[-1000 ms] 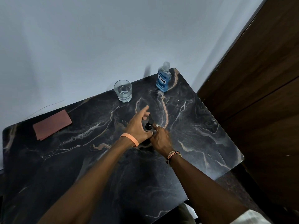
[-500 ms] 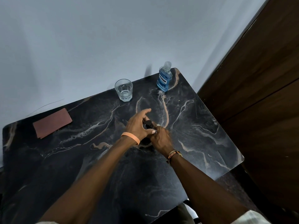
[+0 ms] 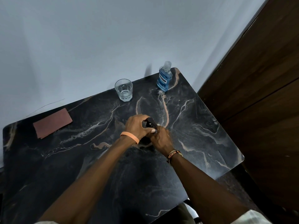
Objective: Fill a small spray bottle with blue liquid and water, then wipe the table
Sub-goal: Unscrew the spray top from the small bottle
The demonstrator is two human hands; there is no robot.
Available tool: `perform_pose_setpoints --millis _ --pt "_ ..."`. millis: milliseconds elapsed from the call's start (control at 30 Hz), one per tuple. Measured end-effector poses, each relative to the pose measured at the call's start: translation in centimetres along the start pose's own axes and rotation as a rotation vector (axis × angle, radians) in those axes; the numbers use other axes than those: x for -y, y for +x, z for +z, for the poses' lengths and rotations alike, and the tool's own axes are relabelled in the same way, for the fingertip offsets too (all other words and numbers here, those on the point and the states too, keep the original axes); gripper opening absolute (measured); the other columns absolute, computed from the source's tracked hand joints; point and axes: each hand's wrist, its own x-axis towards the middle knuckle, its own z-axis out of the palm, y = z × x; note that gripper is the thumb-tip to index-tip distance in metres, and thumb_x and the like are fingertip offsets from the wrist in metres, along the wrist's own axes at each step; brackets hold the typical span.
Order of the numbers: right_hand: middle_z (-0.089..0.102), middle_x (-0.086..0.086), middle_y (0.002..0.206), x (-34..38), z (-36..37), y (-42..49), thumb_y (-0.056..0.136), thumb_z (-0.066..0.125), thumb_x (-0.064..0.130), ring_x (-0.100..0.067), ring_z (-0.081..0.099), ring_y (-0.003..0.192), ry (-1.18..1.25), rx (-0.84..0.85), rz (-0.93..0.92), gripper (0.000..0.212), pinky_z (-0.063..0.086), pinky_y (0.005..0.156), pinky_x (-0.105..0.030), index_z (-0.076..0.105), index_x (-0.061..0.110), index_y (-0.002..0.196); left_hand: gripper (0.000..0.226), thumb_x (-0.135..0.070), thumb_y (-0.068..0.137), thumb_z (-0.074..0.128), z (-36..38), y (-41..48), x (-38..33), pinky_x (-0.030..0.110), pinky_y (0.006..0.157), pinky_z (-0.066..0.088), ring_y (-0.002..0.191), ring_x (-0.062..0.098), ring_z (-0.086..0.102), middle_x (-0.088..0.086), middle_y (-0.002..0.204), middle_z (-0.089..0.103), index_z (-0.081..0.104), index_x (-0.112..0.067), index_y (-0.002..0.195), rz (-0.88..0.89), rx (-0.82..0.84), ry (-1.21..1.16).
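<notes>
The small spray bottle [image 3: 149,124] is sitting near the middle of the desk [image 3: 202,130], seemingly upright with its long axis pointing up toward the camera. Both hands are closing on it. The left hand [image 3: 137,126] is curling its fingers over the head from the left, and the right hand [image 3: 160,138] is gripping the lower body from the right, hiding most of it. They are probably twisting the head off, and what is inside cannot be told. The blue liquid bottle [image 3: 163,80] is standing capped and nearly full at the far right corner, beyond the hands and nearer the right one. The glass [image 3: 127,96] is standing beyond and slightly left, nearer the left hand, holding a shallow fill of water [image 3: 123,92]. A reddish cloth [image 3: 52,122] is lying well apart at the left edge.
</notes>
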Motion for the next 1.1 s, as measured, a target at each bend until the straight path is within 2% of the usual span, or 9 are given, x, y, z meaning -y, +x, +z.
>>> perform_pose_setpoints --millis 300,367,433,500,567,667,733,900,1100 --pt "0.069 -0.004 0.091 0.2 0.1 0.3 0.089 0.066 0.039 -0.023 0.067 0.081 -0.043 0.006 -0.001 0.028 0.058 0.073 -0.047 0.062 0.017 0.106 0.04 -0.039 0.061 0.088 -2.0 -1.3 -1.9 0.024 0.082 0.047 0.094 0.007 0.059 -0.014 0.096 0.068 0.073 -0.026 0.096 0.099 -0.187 -0.095" --pt "0.068 -0.011 0.101 0.0 0.2 0.6 0.085 0.071 0.043 -0.029 0.067 0.092 -0.082 0.034 -0.004 0.055 0.056 0.08 -0.047 0.053 0.014 0.129 0.038 -0.04 0.061 0.088 -2.8 -1.7 -2.2 0.027 0.079 0.05 0.092 0.008 0.059 -0.013 0.096 0.07 0.074 -0.027 0.094 0.108 -0.217 -0.149" --pt "0.064 -0.018 0.117 -0.1 0.0 0.6 0.079 0.077 0.046 -0.034 0.062 0.108 -0.105 0.084 0.015 0.096 0.053 0.091 -0.047 0.024 0.016 0.154 0.036 -0.041 0.062 0.088 -3.7 -2.1 -2.4 0.032 0.075 0.054 0.089 0.01 0.063 -0.01 0.094 0.072 0.074 -0.028 0.092 0.104 -0.253 -0.236" --pt "0.05 -0.017 0.141 0.1 -0.3 0.0 0.078 0.077 0.049 -0.033 0.048 0.129 -0.104 0.016 -0.001 0.109 0.043 0.107 -0.045 0.008 0.02 0.158 0.038 -0.039 0.062 0.088 -4.8 -2.7 -2.4 0.034 0.073 0.058 0.085 0.013 0.068 -0.008 0.092 0.074 0.074 -0.025 0.095 0.075 -0.295 -0.366" --pt "0.036 -0.009 0.151 0.7 -0.4 -1.3 0.083 0.072 0.048 -0.025 0.035 0.137 -0.11 -0.18 -0.122 0.093 0.032 0.113 -0.037 0.02 0.021 0.156 0.041 -0.034 0.063 0.089 -6.0 -3.4 -2.2 0.03 0.073 0.059 0.084 0.014 0.071 -0.005 0.093 0.075 0.073 -0.021 0.099 0.051 -0.354 -0.498" --pt "0.049 -0.001 0.128 2.6 0.3 -3.7 0.093 0.064 0.037 -0.014 0.051 0.111 -0.036 -0.348 -0.388 0.051 0.05 0.091 -0.03 0.046 0.024 0.139 0.036 -0.022 0.067 0.088 -7.7 -4.9 -1.0 0.023 0.077 0.057 0.089 0.016 0.072 -0.004 0.097 0.075 0.072 -0.024 0.098 0.07 -0.477 -0.586" --pt "0.052 0.006 0.117 4.2 1.5 -5.0 0.097 0.059 0.031 -0.007 0.054 0.097 0.063 -0.219 -0.477 0.036 0.053 0.078 -0.028 0.052 0.027 0.132 0.035 -0.018 0.067 0.088 -7.8 -6.2 0.6 0.023 0.077 0.056 0.09 0.016 0.071 -0.003 0.098 0.074 0.071 -0.024 0.097 0.029 -0.552 -0.563" --pt "0.067 0.001 0.115 6.4 6.3 -6.3 0.095 0.053 0.017 -0.012 0.062 0.104 0.219 0.131 -0.353 0.032 0.051 0.089 -0.033 0.057 0.02 0.126 0.032 -0.012 0.068 0.086 -3.4 -10.3 5.2 0.035 0.081 0.058 0.088 0.016 0.069 -0.003 0.095 0.072 0.068 -0.026 0.09 -0.34 -0.722 -0.554" --pt "0.06 -0.011 0.133 4.2 9.1 -6.2 0.094 0.045 0.004 -0.022 0.055 0.123 0.117 0.348 -0.132 0.051 0.044 0.106 -0.036 0.048 0.013 0.144 0.032 -0.006 0.072 0.08 0.9 -12.6 9.2 0.04 0.089 0.055 0.092 0.014 0.067 -0.001 0.097 0.071 0.067 -0.025 0.093 -0.534 -0.583 -0.425"
